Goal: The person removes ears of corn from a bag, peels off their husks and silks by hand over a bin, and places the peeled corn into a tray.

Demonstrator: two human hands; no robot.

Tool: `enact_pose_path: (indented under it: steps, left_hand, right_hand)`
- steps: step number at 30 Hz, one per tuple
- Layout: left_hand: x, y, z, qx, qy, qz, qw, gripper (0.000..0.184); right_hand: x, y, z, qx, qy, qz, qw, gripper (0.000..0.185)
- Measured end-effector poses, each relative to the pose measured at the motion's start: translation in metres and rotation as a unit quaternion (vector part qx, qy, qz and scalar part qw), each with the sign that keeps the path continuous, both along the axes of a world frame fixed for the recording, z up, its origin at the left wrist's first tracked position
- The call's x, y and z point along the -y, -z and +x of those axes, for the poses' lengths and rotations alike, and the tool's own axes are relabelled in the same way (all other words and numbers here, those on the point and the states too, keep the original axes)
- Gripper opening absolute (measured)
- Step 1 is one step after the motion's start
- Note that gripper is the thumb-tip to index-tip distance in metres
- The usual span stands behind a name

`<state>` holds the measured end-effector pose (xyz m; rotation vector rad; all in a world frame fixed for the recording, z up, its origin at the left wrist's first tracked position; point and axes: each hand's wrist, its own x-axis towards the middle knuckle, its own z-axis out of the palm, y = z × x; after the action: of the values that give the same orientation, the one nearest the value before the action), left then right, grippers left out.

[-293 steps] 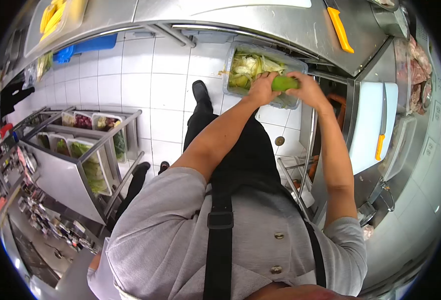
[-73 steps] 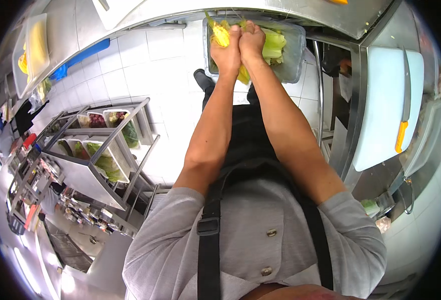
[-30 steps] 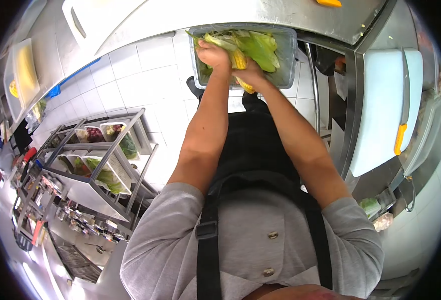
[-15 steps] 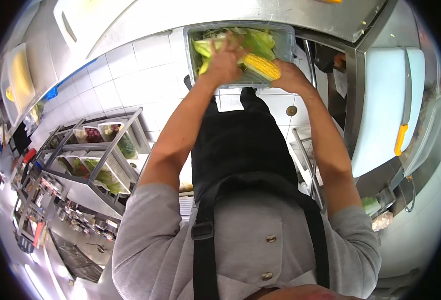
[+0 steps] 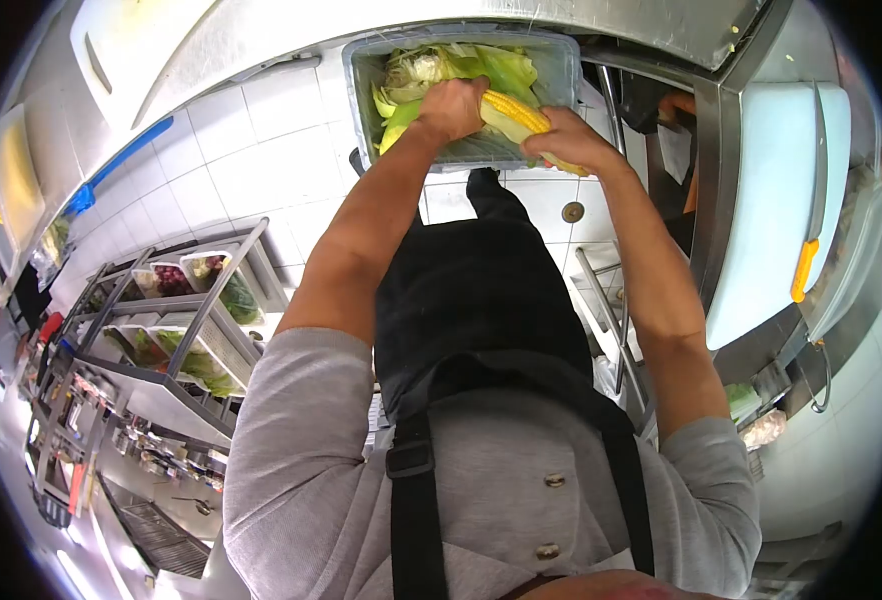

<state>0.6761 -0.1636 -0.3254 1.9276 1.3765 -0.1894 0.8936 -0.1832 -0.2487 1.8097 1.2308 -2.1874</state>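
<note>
A partly husked corn cob slants between my two hands above a plastic bin. My right hand is closed around its right end, with a yellow tip poking out below the fingers. At the other end my left hand is closed in a fist, seemingly on the pale husk still attached along the cob's near side. What lies inside that fist is mostly hidden. Loose green corn husks and pale corn silk fill the bin.
To the right, a knife with a yellow handle lies on a light blue cutting board. A steel counter curves above the bin. On the left stands a rack holding tubs of vegetables. A drain sits in the tiled floor.
My left hand has gone from spread fingers over the husks to a closed grip at the cob's end. The cob has tilted, and the bin appears slightly higher and further left in view.
</note>
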Motion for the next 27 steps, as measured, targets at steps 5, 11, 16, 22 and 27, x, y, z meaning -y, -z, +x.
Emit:
enact_pose_path:
  steps: [5, 11, 16, 22, 27]
  left_hand:
    - [-0.006, 0.055, 0.001, -0.077, -0.271, -0.080, 0.956, 0.042]
    - [0.001, 0.007, -0.009, -0.077, -0.299, 0.119, 0.944, 0.064]
    - [0.012, -0.013, 0.023, 0.033, -0.432, -0.206, 0.877, 0.079]
    - [0.025, -0.018, 0.002, 0.391, -0.608, -0.380, 0.577, 0.067]
    - [0.050, -0.058, -0.036, 0.368, -0.607, -0.351, 0.611, 0.065]
  right_hand:
    - [0.022, 0.028, -0.056, 0.105, 0.174, -0.035, 0.979, 0.044]
    - [0.023, 0.057, -0.055, 0.225, 0.046, 0.124, 0.965, 0.066]
    - [0.015, 0.045, -0.082, 0.201, 0.038, 0.233, 0.951, 0.065]
    - [0.012, 0.016, -0.095, 0.109, 0.054, 0.308, 0.944, 0.046]
    - [0.002, 0.100, -0.054, 0.274, -0.022, 0.304, 0.912, 0.044]
